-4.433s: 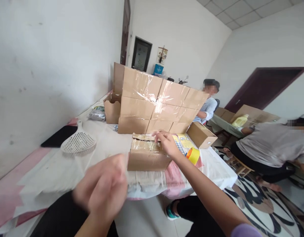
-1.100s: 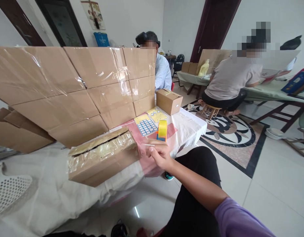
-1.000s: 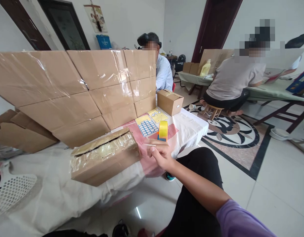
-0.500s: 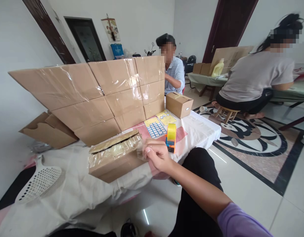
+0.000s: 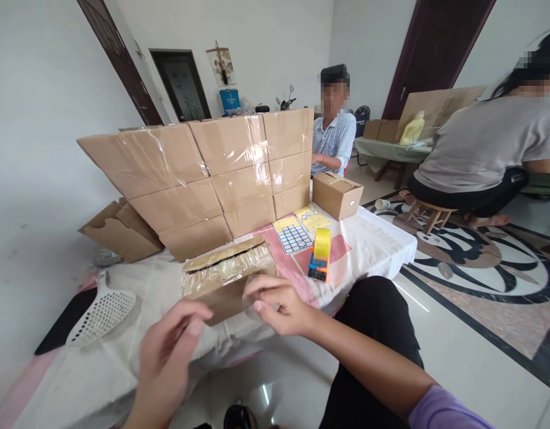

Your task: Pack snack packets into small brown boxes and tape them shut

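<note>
A brown carton (image 5: 230, 298) with a taped top lies at the table's near edge, a dark gap running between its top flaps. My right hand (image 5: 281, 307) is at the carton's front right corner, its fingers pinched on a bit of clear tape. In front of the carton's left end is my left hand (image 5: 170, 339), somewhat blurred, with curved fingers, the thumb slightly apart from the forefinger and nothing visible between them. To the right stands an orange and blue tape dispenser (image 5: 319, 262) with a yellow roll.
Behind the carton rises a wall of stacked taped boxes (image 5: 239, 173). A single closed box (image 5: 337, 193) sits at the far right, near a seated person (image 5: 337, 134). An open box (image 5: 123, 232) and a white perforated scoop (image 5: 105, 310) lie left. Another person (image 5: 493, 131) sits on a stool.
My left hand has come into view from below, in front of the carton. My right hand stays by the carton's right end, a little lower. The camera view has turned slightly left.
</note>
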`<state>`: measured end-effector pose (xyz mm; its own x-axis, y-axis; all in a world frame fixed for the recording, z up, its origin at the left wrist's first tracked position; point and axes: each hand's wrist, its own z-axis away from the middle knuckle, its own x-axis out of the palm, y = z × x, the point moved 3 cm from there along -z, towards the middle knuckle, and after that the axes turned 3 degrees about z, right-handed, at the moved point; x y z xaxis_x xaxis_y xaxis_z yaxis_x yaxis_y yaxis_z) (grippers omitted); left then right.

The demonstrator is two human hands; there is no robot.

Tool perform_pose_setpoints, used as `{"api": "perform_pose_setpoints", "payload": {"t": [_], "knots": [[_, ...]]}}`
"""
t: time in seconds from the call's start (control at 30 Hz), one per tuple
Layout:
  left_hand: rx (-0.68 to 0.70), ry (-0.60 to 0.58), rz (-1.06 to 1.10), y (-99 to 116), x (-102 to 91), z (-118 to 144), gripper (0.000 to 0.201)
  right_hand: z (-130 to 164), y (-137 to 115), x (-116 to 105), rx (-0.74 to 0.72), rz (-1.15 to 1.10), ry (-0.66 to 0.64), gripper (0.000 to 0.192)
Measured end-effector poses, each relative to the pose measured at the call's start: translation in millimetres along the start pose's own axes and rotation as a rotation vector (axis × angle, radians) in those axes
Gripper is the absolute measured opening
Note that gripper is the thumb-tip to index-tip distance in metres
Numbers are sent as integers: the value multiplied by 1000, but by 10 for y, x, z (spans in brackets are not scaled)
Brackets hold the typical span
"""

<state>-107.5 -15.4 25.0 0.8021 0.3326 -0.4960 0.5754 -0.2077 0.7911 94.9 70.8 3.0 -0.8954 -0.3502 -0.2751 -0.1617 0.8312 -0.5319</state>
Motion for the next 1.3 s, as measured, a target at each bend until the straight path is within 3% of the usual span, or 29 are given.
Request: {"api": "perform_pose_setpoints", "payload": {"t": [0.2,0.53,0.77,0.9,1.0,1.17,1.3], "knots": [[4,-315,90,42,353,-370,44,18,17,128,-95,12,-115,39],[-147,-497,308,-47,577,-451,45,172,11,51,9,-111,-118,37],[39,-603,159,134,775,-536,37,301,73,-24,105,-24,-168,46],[58,-593,189,187,845,-593,32,356,85,-85,149,-50,-130,42],[27,-517,124,167,829,-665,30,394,129,-127,272,-64,-63,33],[61,-272,-97,173,572,-821,29,410,276,-73,670,-155,-11,10],[79,-230,-171,197,394,-978,28,263,330,75,797,-298,10,12]]}}
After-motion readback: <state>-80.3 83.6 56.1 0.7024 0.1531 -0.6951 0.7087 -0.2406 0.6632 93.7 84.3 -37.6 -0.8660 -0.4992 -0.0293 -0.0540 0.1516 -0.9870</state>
